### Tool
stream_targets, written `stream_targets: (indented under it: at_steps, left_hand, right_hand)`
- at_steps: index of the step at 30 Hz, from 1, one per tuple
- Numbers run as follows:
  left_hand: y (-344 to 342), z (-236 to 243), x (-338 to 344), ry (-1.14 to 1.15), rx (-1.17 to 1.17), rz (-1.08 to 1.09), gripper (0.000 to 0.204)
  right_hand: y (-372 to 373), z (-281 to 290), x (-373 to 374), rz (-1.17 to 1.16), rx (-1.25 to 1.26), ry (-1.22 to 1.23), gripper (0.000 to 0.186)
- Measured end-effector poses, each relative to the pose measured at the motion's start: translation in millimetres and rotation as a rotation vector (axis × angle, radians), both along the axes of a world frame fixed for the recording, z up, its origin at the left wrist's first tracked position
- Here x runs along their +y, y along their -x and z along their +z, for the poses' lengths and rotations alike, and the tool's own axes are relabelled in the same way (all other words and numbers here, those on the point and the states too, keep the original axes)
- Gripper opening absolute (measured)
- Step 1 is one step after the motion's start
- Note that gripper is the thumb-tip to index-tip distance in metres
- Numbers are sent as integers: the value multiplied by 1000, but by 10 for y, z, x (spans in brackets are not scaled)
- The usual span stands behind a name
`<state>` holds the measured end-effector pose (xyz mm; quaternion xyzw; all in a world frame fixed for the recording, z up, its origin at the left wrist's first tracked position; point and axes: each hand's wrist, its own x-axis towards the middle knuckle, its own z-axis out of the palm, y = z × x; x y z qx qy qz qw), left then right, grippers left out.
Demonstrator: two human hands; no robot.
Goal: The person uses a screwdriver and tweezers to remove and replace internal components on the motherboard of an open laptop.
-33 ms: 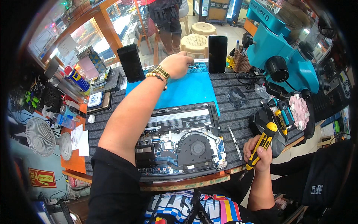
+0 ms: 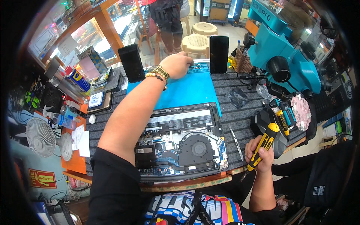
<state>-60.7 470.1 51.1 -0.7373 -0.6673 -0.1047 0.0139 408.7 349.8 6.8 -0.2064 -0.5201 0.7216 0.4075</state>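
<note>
An opened laptop (image 2: pixel 183 138) lies with its bottom cover off, fan and board exposed, at the near edge of the bench. Behind it lies a blue work mat (image 2: pixel 191 90). My left hand (image 2: pixel 176 64), with a watch and bead bracelet at the wrist, reaches across to the mat's far edge. Its fingers curl down onto the small-parts strip there, and what they touch is hidden. My right hand (image 2: pixel 258 152) hovers off the bench's right front corner, shut on a yellow-and-black screwdriver (image 2: pixel 265 144) whose tip points down.
Two dark phones (image 2: pixel 131 63) (image 2: pixel 219 54) stand upright behind the mat. Tweezers (image 2: pixel 236 138) lie right of the laptop. A teal microscope (image 2: pixel 285 48) and an electric screwdriver (image 2: pixel 283 116) stand at the right. A small fan (image 2: pixel 39 137), bottles and a spray can (image 2: pixel 77 78) crowd the left.
</note>
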Motion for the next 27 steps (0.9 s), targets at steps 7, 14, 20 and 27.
stream_targets:
  at_steps: [7,14,20,27]
  left_hand:
    - [144,227,-236,87,30,144,29]
    - [199,197,-296,71,30,66,29]
    - [261,247,-295,127,56,93,27]
    - [411,231,-360,132,69,87,27]
  right_hand:
    - [4,4,-11,-8,-3,7,40]
    - [0,-5,-5,-10,0,12,39]
    - [0,-2,-7,-7,10,27,39]
    - [-6,-15,-5,5,46,38,38]
